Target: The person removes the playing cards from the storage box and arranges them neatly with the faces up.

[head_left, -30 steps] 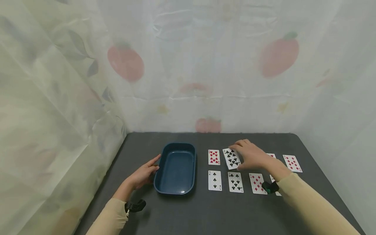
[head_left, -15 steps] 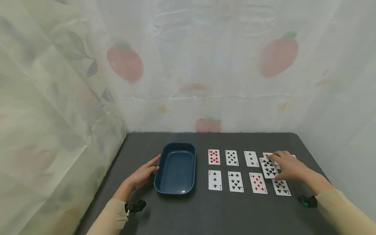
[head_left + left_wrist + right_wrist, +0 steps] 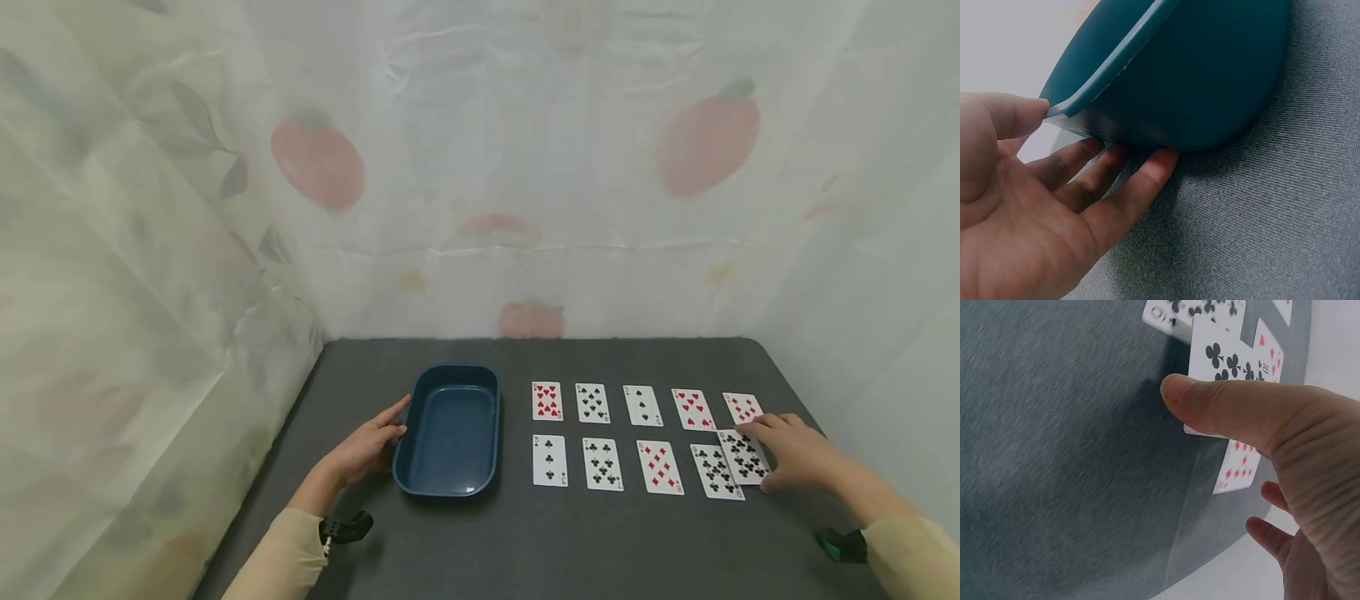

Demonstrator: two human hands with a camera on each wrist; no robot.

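My right hand pinches a ten of clubs playing card between thumb and fingers. In the right wrist view, the thumb lies on that card's edge, and the card hides part of a red diamonds card. It overlaps the right edge of a clubs card in the near row; whether they touch I cannot tell. With fingers fairly straight, my left hand touches the left side of a dark blue tray. In the left wrist view, several fingertips meet the tray's outer wall.
Two rows of face-up cards lie right of the tray, among them a hearts card, a three of clubs and a diamonds card. A patterned curtain hangs behind the dark table.
My right hand has carried the ten of clubs rightward, from over the far row's second card to the right end of the near row. The left hand and tray have stayed put.
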